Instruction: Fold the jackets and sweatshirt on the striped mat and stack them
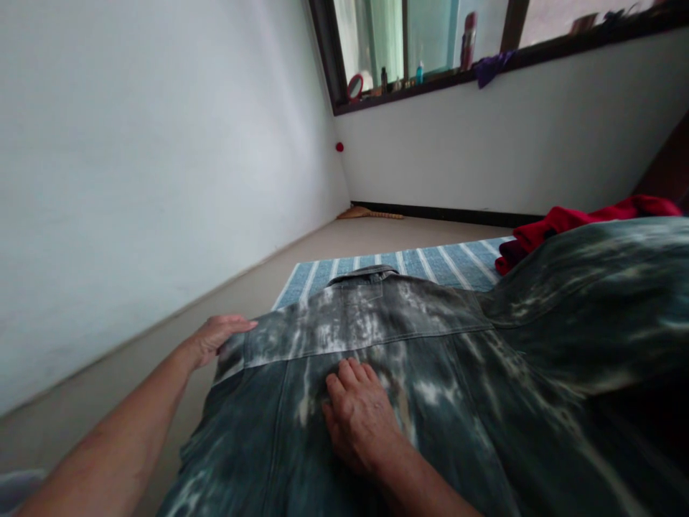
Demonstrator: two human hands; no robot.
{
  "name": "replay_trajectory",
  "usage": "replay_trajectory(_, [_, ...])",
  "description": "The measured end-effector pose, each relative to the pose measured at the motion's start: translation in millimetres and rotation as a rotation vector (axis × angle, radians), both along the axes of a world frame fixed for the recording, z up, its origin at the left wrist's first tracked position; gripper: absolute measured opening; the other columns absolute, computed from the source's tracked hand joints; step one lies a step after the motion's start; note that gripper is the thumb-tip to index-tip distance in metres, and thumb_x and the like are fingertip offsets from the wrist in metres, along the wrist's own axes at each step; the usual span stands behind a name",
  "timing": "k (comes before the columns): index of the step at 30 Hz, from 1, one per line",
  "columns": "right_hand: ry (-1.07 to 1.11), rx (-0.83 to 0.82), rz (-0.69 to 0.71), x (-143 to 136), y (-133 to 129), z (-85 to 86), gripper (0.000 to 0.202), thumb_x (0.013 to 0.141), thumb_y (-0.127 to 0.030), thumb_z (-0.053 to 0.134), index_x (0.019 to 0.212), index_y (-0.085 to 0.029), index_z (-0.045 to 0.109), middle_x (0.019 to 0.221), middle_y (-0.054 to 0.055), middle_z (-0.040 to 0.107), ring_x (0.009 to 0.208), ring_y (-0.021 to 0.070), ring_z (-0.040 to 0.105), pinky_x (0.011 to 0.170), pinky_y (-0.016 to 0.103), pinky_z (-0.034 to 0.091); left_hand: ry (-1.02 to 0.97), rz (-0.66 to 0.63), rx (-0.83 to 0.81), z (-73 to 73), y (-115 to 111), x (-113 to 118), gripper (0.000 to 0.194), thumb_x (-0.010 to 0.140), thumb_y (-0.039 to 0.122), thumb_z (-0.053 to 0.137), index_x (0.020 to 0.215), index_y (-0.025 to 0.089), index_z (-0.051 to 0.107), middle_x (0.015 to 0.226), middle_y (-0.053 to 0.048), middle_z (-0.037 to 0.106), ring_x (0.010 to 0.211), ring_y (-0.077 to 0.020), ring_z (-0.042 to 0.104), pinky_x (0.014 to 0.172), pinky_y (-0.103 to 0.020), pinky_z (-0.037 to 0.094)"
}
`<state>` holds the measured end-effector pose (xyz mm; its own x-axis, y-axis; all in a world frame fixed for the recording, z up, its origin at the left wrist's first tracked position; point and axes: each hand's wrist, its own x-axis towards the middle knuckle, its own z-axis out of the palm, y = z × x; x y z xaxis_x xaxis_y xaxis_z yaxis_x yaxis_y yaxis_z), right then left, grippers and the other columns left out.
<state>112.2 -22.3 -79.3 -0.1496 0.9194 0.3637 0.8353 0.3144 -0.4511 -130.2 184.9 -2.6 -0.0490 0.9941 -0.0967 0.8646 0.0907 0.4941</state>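
A dark green denim jacket [371, 327] with pale bleached patches lies spread out, its back facing up and its collar pointing away from me. My left hand [218, 337] holds the jacket's left shoulder seam, fingers on top and part of the grip hidden. On the middle of the back, just below the yoke seam, rests my right hand [362, 409], palm down with its fingers slightly bent on the cloth. One sleeve [603, 280] stretches off to the right.
Under the jacket is a blue-and-white striped cloth [425, 264]. Red folded clothing [565, 226] lies at the right. A white wall [161, 158] rises on the left, beyond a strip of floor. A broom [369, 212] lies by the far wall, below a windowsill [420, 87] holding bottles and a mirror.
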Motion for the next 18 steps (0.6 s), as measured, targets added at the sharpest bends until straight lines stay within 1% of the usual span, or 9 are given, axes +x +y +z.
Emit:
replay_trajectory(3, [-0.003, -0.012, 0.012, 1, 0, 1.9, 0.021, 0.089, -0.025, 0.050, 0.105, -0.016, 0.059, 0.116, 0.012, 0.057, 0.112, 0.0283, 0.049, 0.099, 0.043, 0.038, 0.104, -0.060, 0.030, -5.1, 9, 2, 0.028, 0.064, 0.046, 0.064, 0.065, 0.019, 0.055, 0.055, 0.003, 0.055, 0.065, -0.0180, 0.055, 0.060, -0.024, 0.038])
replay_trajectory(5, [-0.002, -0.023, 0.017, 2, -1, 3.4, 0.021, 0.089, -0.025, 0.050, 0.105, -0.016, 0.059, 0.116, 0.012, 0.057, 0.111, 0.0281, 0.049, 0.099, 0.043, 0.038, 0.207, -0.096, 0.077, -7.6, 11, 4, 0.028, 0.064, 0.046, 0.065, 0.061, 0.021, 0.053, 0.056, 0.000, 0.053, 0.072, -0.0220, 0.056, 0.063, -0.026, 0.037])
replay_trajectory(8, [0.010, -0.029, 0.012, 2, -1, 4.5, 0.021, 0.089, -0.025, 0.050, 0.106, -0.016, 0.059, 0.118, 0.012, 0.056, 0.112, 0.0282, 0.048, 0.099, 0.044, 0.038, 0.513, -0.177, 0.135, -6.7, 7, 9, 0.033, 0.075, 0.053, 0.055, 0.065, 0.021, 0.055, 0.064, -0.004, 0.058, 0.079, -0.0267, 0.059, 0.069, -0.030, 0.040])
replay_trajectory(10, [0.012, -0.022, 0.014, 2, 0, 4.2, 0.021, 0.089, -0.025, 0.050, 0.105, -0.015, 0.059, 0.118, 0.013, 0.056, 0.113, 0.0285, 0.048, 0.100, 0.044, 0.038, 0.701, -0.219, 0.191, -4.0, 0, 16, 0.034, 0.082, 0.049, 0.048, 0.073, 0.019, 0.058, 0.072, -0.007, 0.062, 0.084, -0.0287, 0.060, 0.076, -0.035, 0.043])
replay_trajectory(11, [0.011, -0.015, 0.017, 2, 0, 3.9, 0.021, 0.088, -0.024, 0.049, 0.105, -0.015, 0.059, 0.118, 0.013, 0.056, 0.113, 0.0286, 0.048, 0.100, 0.044, 0.037, 0.743, -0.236, 0.230, -3.2, -5, 22, 0.031, 0.084, 0.045, 0.047, 0.078, 0.017, 0.060, 0.079, -0.009, 0.063, 0.089, -0.0301, 0.059, 0.080, -0.038, 0.043])
replay_trajectory(13, [0.008, -0.002, 0.014, 1, 0, 3.3, 0.021, 0.088, -0.024, 0.049, 0.104, -0.015, 0.059, 0.117, 0.013, 0.056, 0.112, 0.0288, 0.048, 0.100, 0.044, 0.038, 0.757, -0.285, 0.314, -5.3, -14, 38, 0.027, 0.086, 0.035, 0.047, 0.090, 0.013, 0.061, 0.098, -0.013, 0.063, 0.104, -0.0322, 0.055, 0.090, -0.041, 0.042])
replay_trajectory(14, [0.006, 0.001, 0.013, 1, 0, 3.1, 0.020, 0.088, -0.024, 0.050, 0.104, -0.015, 0.059, 0.116, 0.013, 0.057, 0.112, 0.0287, 0.048, 0.099, 0.044, 0.038, 0.747, -0.321, 0.347, -8.9, -19, 47, 0.027, 0.086, 0.033, 0.046, 0.098, 0.012, 0.060, 0.108, -0.014, 0.061, 0.110, -0.0317, 0.052, 0.095, -0.041, 0.040])
replay_trajectory(16, [0.006, -0.003, 0.008, 1, 0, 2.9, 0.020, 0.087, -0.024, 0.050, 0.103, -0.015, 0.059, 0.115, 0.013, 0.057, 0.111, 0.0283, 0.049, 0.098, 0.044, 0.039, 0.704, -0.426, 0.380, -21.3, -28, 67, 0.035, 0.088, 0.034, 0.044, 0.114, 0.014, 0.057, 0.127, -0.013, 0.055, 0.121, -0.0281, 0.047, 0.103, -0.037, 0.035])
replay_trajectory(18, [0.011, -0.004, 0.010, 1, 0, 2.9, 0.020, 0.087, -0.024, 0.051, 0.104, -0.015, 0.058, 0.116, 0.013, 0.057, 0.112, 0.0279, 0.048, 0.099, 0.044, 0.039, 0.641, -0.503, 0.364, -37.1, -35, 81, 0.044, 0.090, 0.039, 0.041, 0.126, 0.016, 0.051, 0.141, -0.011, 0.046, 0.131, -0.0252, 0.039, 0.109, -0.036, 0.029])
